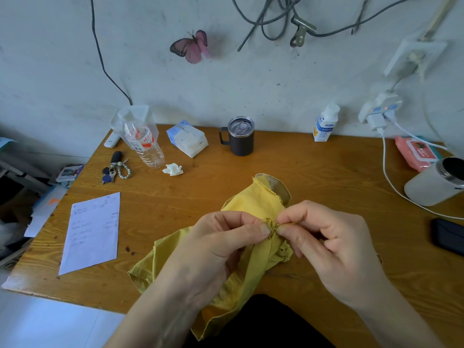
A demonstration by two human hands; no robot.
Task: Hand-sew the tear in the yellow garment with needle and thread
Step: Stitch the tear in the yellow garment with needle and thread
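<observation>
Pinching the puckered tear in the yellow garment [251, 204] with the left hand [221, 242], nipping thread [288, 224] between right hand [334, 247] fingers [296, 214] — near the surface [326, 172] front edge, mending seemingly part-done.

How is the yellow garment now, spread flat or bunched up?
Bunched up: the yellow garment lies crumpled, gathered where the left hand pinches it and the right hand pinches the thread.

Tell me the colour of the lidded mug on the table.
The mug is dark grey; head view.
</observation>
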